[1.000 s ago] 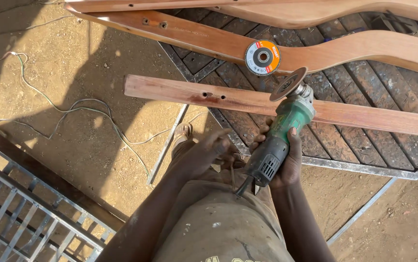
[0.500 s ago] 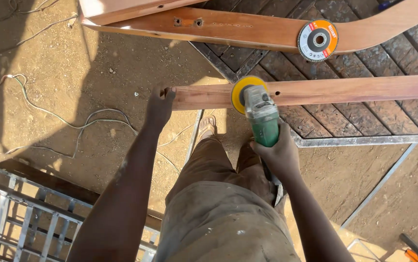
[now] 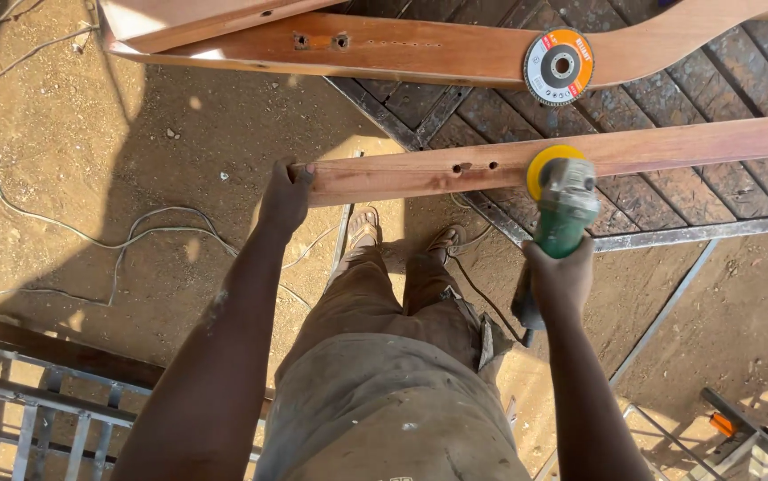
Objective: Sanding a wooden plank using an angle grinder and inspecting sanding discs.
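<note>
Sanding the wooden board [image 3: 580,156]: left hand [image 3: 284,196] clamped on its left end, right hand [image 3: 560,276] gripping the green grinder [image 3: 565,200], next needing steady passes rightward.

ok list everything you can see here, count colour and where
wooden plank: 1, reddish brown, across the metal grate, two holes
curved wooden pieces: 2, brown, top
spare disc: 1, grey and orange, on a curved piece
angle grinder: 1, green, yellow disc at the plank
metal grate: 1, dark, upper right
cables: pale, on dirt, left
metal frame: grey, bottom left
left hand: grips the plank end
right hand: holds the grinder
</note>
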